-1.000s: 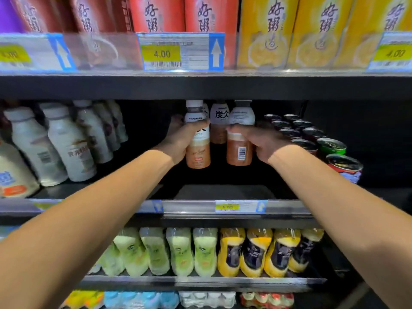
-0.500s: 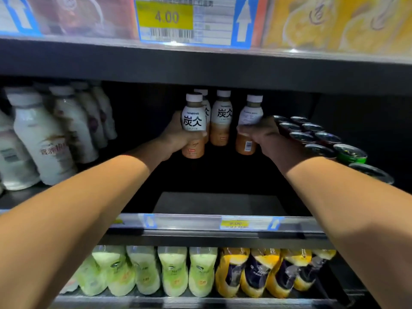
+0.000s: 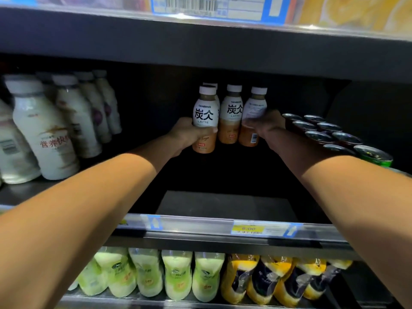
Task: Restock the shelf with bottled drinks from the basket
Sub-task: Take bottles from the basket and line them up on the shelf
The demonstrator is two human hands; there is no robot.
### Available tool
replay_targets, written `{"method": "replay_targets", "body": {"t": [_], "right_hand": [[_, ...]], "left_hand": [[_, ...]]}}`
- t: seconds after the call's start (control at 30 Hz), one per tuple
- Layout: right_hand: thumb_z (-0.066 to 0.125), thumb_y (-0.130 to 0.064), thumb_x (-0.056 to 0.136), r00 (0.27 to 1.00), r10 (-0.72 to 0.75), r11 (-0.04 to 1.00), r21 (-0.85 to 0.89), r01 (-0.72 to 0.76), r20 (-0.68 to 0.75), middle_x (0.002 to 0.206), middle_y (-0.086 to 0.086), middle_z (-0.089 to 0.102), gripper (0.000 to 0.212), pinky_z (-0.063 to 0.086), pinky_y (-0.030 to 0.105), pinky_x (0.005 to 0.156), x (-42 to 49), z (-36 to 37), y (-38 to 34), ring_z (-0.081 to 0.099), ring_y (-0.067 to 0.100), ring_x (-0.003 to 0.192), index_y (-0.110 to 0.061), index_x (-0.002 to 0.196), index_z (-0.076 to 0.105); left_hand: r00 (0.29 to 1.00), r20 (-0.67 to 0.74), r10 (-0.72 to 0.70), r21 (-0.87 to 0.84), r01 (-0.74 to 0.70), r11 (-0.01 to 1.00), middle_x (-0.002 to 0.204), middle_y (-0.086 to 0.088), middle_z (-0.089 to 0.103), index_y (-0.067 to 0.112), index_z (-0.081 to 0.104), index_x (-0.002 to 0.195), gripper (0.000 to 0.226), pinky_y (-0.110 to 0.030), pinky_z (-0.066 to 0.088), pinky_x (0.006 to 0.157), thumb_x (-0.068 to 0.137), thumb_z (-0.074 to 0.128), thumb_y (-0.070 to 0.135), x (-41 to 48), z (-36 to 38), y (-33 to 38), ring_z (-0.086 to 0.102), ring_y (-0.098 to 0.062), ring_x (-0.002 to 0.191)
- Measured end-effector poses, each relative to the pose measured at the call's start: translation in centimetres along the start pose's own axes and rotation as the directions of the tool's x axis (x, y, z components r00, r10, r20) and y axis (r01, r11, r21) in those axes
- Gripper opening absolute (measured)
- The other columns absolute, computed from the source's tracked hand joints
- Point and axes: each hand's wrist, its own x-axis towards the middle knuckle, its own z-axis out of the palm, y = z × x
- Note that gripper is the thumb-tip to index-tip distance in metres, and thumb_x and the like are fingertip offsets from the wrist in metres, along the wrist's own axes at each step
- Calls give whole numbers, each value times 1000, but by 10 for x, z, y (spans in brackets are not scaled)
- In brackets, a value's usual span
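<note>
Two hands reach deep into the middle shelf, each holding a drink: the left hand wraps its fingers round the lower half of the left-hand bottle, and the right hand curls round the right-hand bottle from the side. Between them stands a middle bottle, close against both, with a fourth cap showing behind. The step looks like setting this pair at the back of the row. Next, by my judgement, both grips must release without knocking the neighbours, then go back to the basket, which is out of view. The left-hand label reads TANBING, 炭仌, LATTE, and the middle one shows the same characters. The right-hand bottle shows its barcode side. Just right sit dark cans. Well left stand white bottles marked 营养快, the rest cut off. The yellow price tag on the rail is too blurred to read.
</note>
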Motion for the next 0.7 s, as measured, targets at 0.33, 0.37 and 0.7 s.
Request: {"method": "replay_targets", "body": {"t": [0.33, 0.37, 0.7], "right_hand": [[82, -35, 76, 999, -30, 999, -14, 30, -33, 132, 12, 63, 64, 50, 35, 97, 8, 8, 4, 59, 28, 122, -11, 130, 56], [82, -35, 76, 999, -30, 999, -15, 30, -37, 132, 12, 63, 64, 49, 35, 97, 8, 8, 5, 59, 28, 122, -11, 130, 56], [78, -34, 80, 999, 24, 998, -54, -22, 24, 139, 12, 56, 78, 44, 34, 102, 0, 14, 5, 54, 30, 128, -12, 143, 39]], "left_hand": [[1000, -1, 14, -16, -14, 1000, 111, 1, 71, 16, 66, 119, 47, -30, 52, 85, 77, 82, 32, 1, 1, -3, 66, -13, 102], [1000, -10, 9, -19, -9, 1000, 111, 0, 71, 16, 66, 118, 48, -33, 52, 90, 76, 82, 32, 1, 1, -4, 66, -14, 103], [998, -52, -28, -35, 26, 999, 119, -3, 67, 13, 61, 126, 53, -27, 46, 83, 80, 79, 30, -10, 8, 7, 63, -16, 106]]}}
